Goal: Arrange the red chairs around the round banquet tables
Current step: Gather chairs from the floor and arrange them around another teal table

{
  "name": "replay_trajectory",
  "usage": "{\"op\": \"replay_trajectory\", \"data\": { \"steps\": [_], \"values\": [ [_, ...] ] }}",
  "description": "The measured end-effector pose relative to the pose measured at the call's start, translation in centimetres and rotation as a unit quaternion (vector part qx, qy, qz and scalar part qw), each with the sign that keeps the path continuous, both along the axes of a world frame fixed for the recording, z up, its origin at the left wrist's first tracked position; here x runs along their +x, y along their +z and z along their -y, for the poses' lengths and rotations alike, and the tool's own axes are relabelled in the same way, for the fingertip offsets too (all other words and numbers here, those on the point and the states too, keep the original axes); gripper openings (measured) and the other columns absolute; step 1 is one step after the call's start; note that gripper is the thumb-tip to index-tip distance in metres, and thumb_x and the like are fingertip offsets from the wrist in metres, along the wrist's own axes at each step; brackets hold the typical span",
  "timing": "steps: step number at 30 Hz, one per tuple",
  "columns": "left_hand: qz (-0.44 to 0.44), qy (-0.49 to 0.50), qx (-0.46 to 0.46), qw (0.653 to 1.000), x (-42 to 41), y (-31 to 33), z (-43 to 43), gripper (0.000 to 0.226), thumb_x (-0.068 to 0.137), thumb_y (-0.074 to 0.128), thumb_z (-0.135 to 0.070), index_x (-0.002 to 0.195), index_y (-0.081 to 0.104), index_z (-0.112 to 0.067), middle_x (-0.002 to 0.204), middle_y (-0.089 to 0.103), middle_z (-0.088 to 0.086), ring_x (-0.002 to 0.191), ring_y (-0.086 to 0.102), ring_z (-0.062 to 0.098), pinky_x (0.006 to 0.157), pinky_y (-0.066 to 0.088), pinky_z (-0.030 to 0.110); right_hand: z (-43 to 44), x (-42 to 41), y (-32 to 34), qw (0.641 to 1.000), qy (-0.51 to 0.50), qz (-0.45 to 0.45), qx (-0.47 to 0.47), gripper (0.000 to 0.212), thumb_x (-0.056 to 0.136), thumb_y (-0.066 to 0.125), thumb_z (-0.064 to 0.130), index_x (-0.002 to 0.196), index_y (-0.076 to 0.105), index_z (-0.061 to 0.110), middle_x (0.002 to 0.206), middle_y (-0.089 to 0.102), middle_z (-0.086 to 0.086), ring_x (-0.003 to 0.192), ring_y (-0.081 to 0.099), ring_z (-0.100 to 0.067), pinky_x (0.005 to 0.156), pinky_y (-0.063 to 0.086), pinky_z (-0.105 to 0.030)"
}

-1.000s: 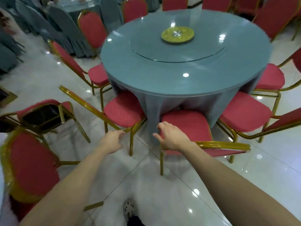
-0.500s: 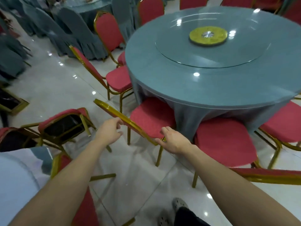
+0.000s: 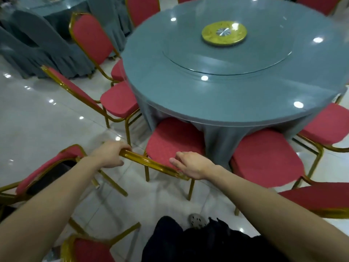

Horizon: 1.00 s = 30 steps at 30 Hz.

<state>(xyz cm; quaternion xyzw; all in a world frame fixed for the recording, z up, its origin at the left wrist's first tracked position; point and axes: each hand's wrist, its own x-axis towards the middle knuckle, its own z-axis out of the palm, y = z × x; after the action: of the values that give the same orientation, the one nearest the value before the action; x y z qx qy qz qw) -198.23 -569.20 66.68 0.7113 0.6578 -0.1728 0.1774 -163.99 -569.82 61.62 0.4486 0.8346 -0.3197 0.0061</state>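
Red chair (image 3: 173, 140) stands with its seat tucked under the round tabletop (image 3: 188, 95). Left hand (image 3: 111, 156) grasps its gold top rail (image 3: 151, 162); right hand (image 3: 190, 164) rests on it, fingers (image 3: 174, 161) fairly straight. Frame is judged rigid, light and slick; the rail is the soundest hold.

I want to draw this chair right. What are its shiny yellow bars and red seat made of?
The chair frame looks like metal tubing with a glossy gold finish: it glints. The seat seems to be padded red fabric, matte and faintly speckled.
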Motion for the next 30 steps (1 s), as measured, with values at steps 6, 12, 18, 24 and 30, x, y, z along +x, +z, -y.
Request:
{"op": "replay_trajectory", "data": {
  "steps": [6,12,18,24,30],
  "values": [
    [0.033,-0.16,0.007,0.987,-3.4,-3.4,-3.8,0.043,0.091,0.076,-0.023,0.12,0.071,-0.054,0.092,0.073,-0.023,0.085,0.067,-0.001,0.078,0.063,0.032,2.8,-2.5,-1.9,0.999,-0.024,0.028,0.005,0.063,0.098,0.039,0.082,0.112,0.055,0.024,0.089,0.063,0.005,0.078,0.059,-0.02,0.069,0.048,-0.043],
    [0.081,-0.25,0.009,0.965,-4.8,-4.6,-5.1,0.046,0.092,0.075,-0.018,0.124,0.072,-0.051,0.082,0.074,-0.019,0.075,0.068,0.001,0.068,0.06,0.028,5.2,-3.9,-2.7,0.992,-0.113,0.05,-0.019,0.039,0.109,0.04,0.062,0.106,0.049,0.024,0.096,0.063,0.0,0.086,0.062,-0.026,0.081,0.054,-0.049],
    [0.133,-0.275,0.001,0.952,-5.0,-4.7,-5.4,0.033,0.088,0.077,-0.014,0.08,0.067,-0.044,0.062,0.064,-0.02,0.064,0.062,-0.008,0.055,0.039,0.012,5.4,-6.2,-3.6,0.987,-0.153,0.055,-0.008,0.037,0.108,0.043,0.062,0.105,0.042,0.025,0.092,0.058,0.003,0.079,0.06,-0.024,0.074,0.05,-0.044],
    [0.13,-0.272,0.018,0.953,-5.1,-4.7,-5.5,0.035,0.077,0.079,-0.012,0.061,0.057,-0.034,0.067,0.063,-0.034,0.062,0.062,-0.006,0.045,0.033,0.011,5.2,-6.5,-4.0,0.984,-0.163,0.068,0.006,0.029,0.11,0.046,0.049,0.1,0.037,0.023,0.093,0.063,-0.005,0.081,0.061,-0.032,0.075,0.051,-0.048],
    [0.1,-0.276,0.025,0.955,-5.1,-4.7,-4.8,0.023,0.075,0.071,-0.007,0.074,0.068,-0.03,0.064,0.067,-0.018,0.065,0.065,-0.002,0.05,0.044,0.015,6.3,-6.5,-3.9,0.985,-0.14,0.094,0.027,0.025,0.108,0.049,0.048,0.103,0.04,0.024,0.087,0.063,-0.004,0.076,0.058,-0.028,0.073,0.052,-0.048]
  ]
}}
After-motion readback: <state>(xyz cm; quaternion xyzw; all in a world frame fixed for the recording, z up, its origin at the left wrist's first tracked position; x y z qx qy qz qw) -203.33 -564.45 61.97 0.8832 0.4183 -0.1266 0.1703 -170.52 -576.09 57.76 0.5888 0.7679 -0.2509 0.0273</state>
